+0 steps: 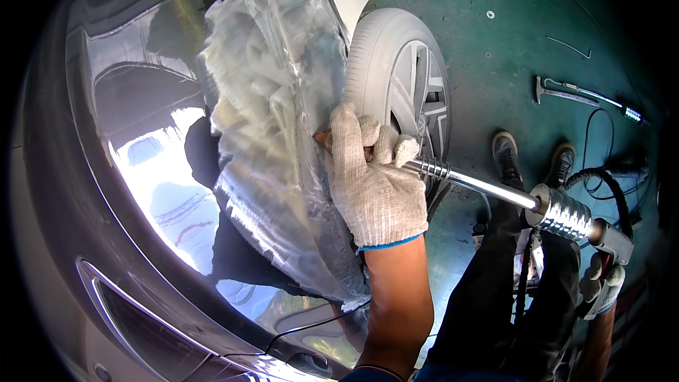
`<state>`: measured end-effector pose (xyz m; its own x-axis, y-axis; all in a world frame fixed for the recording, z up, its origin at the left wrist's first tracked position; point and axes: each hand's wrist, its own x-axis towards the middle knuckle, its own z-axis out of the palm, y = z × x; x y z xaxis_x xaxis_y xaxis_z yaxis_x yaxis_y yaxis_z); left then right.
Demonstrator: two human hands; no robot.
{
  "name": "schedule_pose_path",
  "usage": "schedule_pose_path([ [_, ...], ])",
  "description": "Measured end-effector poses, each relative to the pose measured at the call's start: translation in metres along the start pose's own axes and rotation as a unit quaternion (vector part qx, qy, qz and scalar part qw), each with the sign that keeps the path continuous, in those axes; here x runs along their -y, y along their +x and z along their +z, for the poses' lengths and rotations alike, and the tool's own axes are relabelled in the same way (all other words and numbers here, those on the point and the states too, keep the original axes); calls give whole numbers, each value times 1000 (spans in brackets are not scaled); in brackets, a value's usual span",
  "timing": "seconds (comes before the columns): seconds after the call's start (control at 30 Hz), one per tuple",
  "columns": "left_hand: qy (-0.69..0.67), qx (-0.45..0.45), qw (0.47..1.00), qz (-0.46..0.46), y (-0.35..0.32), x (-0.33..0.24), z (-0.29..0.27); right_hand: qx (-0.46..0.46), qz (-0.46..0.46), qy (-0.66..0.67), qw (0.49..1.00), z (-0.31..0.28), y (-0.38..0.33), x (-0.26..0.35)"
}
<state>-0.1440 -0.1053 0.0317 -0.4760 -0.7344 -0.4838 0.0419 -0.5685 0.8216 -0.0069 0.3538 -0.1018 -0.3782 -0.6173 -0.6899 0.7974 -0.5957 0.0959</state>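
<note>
Right hand: your gloved right hand [601, 286] sits low at the right edge, its fingers wrapped around the dark grip at the rear end of the slide hammer [495, 191].
Trousers and shoes: your dark trousers [495, 297] run up the middle right, and both shoes [534, 159] stand on the green floor [509, 42] beside the wheel.
Slide hammer: its shiny shaft runs from the right hand up and left; the ribbed metal weight [562, 212] sits on the shaft just ahead of the rear grip; a black cable loops off the rear end.
Left hand: your left hand [371, 177], in a white knit glove, has its fingers curled tight around the front end of the tool, pressing it against the car body.
Car body: the glossy dark panel [141, 170] fills the left side, with a clear plastic sheet [272, 113] over pale padding lying across it.
Wheel: a grey tyre and rim [407, 92] stand just past the left hand.
Far floor: loose hand tools [566, 92] lie well apart on the floor.
</note>
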Motion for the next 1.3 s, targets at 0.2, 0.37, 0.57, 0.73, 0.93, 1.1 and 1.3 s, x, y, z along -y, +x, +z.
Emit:
schedule_pose_path([
  [0.2,-4,15,1000,-1,3,1,0,1,-1,7,1000,12,-4,3],
  [0.37,-31,57,998,-3,3,-1,-6,10,2,55,998,20,0,-2],
  [0.57,-40,28,999,19,-1,6,-3,-5,-19,5,1000,20,-4,3],
  [0.73,-77,63,993,-71,-71,79,8,13,-30,-11,999,12,-3,2],
  [0.93,-55,66,979,-185,-92,114,13,20,-23,-9,999,0,-7,4],
  [1.1,-13,235,958,-162,-45,81,-12,-35,-20,13,999,13,-7,-1],
  [1.3,37,174,972,-154,-100,122,-2,-38,-41,3,998,-1,0,-6],
])
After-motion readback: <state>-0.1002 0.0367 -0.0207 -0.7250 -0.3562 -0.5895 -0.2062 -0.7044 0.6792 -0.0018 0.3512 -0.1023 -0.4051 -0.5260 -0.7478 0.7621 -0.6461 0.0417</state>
